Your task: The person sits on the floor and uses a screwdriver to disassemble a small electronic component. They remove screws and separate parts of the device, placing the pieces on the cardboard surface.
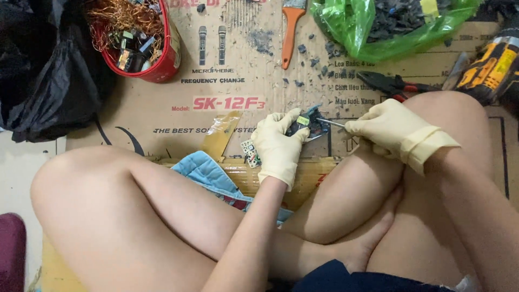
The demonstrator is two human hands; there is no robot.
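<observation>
The left hand [277, 146] wraps the dark electronic part [308, 123], so its underside behind the fingers is hidden. The thin metal tool [331, 123] vanishes inside the right hand [385, 131]; its handle cannot be seen. A small circuit board [250, 153] (half covered) peeks below the left fingers, details too small to tell.

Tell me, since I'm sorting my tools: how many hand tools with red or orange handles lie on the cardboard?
2: an orange-handled paintbrush at the top centre, and red-handled pliers just above the right knee, by the green bag. More may be hidden beneath the bags.
</observation>
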